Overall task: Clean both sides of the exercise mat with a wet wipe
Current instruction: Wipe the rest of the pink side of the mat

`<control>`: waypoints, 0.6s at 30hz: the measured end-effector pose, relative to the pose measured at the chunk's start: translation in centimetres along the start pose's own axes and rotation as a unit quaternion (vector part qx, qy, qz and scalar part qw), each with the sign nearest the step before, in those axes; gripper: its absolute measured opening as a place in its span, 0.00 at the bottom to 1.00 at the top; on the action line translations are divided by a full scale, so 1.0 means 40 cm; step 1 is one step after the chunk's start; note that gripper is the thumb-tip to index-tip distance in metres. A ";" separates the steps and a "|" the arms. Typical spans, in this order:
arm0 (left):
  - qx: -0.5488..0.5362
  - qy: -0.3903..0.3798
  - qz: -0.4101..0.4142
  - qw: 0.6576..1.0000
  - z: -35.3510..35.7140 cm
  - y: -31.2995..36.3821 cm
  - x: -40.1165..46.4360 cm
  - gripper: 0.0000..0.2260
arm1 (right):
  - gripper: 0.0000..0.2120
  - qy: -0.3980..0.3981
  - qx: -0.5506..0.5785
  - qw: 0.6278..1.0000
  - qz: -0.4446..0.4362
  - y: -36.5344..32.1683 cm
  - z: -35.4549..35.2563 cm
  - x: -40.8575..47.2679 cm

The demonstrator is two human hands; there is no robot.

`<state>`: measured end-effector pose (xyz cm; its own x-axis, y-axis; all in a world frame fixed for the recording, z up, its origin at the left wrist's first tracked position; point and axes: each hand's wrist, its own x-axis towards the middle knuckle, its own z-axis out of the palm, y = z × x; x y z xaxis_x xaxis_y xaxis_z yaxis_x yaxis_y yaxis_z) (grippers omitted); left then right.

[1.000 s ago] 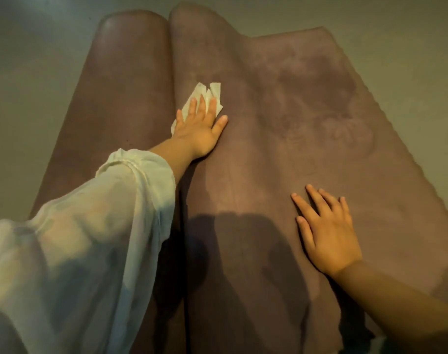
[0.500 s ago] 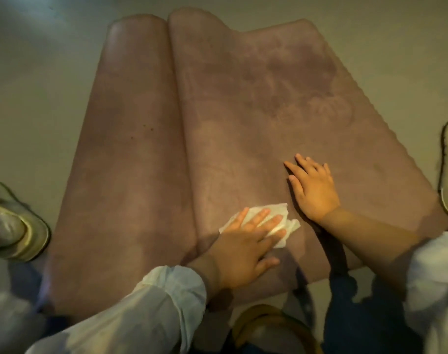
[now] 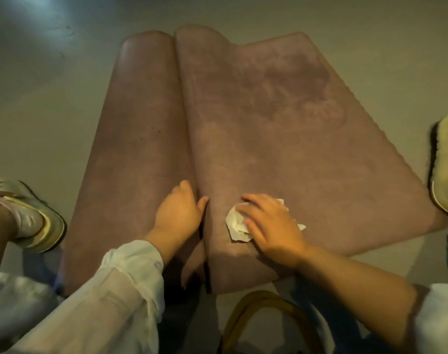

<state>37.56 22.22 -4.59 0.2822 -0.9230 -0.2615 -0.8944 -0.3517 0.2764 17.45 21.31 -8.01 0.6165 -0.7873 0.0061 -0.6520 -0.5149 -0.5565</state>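
- Head view: mat [image 3: 281,139] lies on the floor [image 3: 52,98], left part folded over, seam running toward the person.
- Left hand [image 3: 178,213] rests at the fold, fingers curled over the edge; appears to grip it, hold not certain.
- Right hand [image 3: 269,221] presses the wipe [image 3: 237,223] flat near the mat's near edge, fingers spread.
- Judgement: pin the fold firmly, use overlapping strokes, and re-flatten the crumpled wipe for fuller contact.
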 end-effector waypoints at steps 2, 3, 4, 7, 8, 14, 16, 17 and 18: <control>-0.007 -0.060 -0.021 0.998 0.020 -0.004 -0.003 0.19 | 0.30 -0.065 -0.040 0.997 -0.007 0.002 0.027 -0.029; -0.022 -0.067 -0.020 0.997 0.027 0.000 -0.003 0.20 | 0.31 -0.079 -0.057 0.995 -0.006 0.008 0.036 -0.035; -0.037 -0.067 -0.023 0.997 0.031 0.007 -0.001 0.21 | 0.31 -0.086 -0.073 0.994 -0.004 0.014 0.040 -0.038; -0.117 -0.066 -0.072 0.988 0.027 0.016 0.012 0.23 | 0.30 -0.103 -0.109 0.989 -0.006 0.018 0.044 -0.036; -0.146 -0.066 -0.087 0.983 0.016 0.017 0.015 0.24 | 0.29 -0.106 -0.116 0.988 -0.005 0.015 0.045 -0.035; -0.118 -0.015 -0.049 0.992 -0.119 -0.014 0.037 0.23 | 0.34 -0.082 -0.064 0.994 -0.023 -0.074 0.045 0.017; -0.088 0.008 -0.043 0.995 -0.176 -0.058 0.043 0.23 | 0.33 -0.082 -0.055 0.994 -0.051 -0.130 0.056 0.049; -0.072 0.021 -0.044 0.996 -0.201 -0.087 0.044 0.23 | 0.31 -0.089 -0.058 0.992 -0.074 -0.157 0.066 0.064; -0.056 0.032 -0.048 0.997 -0.220 -0.117 0.042 0.22 | 0.30 -0.099 -0.068 0.988 -0.098 -0.178 0.081 0.077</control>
<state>45.28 20.93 1.80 0.3898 -0.8906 -0.2341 -0.8186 -0.4516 0.3549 25.41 23.66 -6.71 0.8023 -0.5932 -0.0668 -0.5562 -0.7021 -0.4446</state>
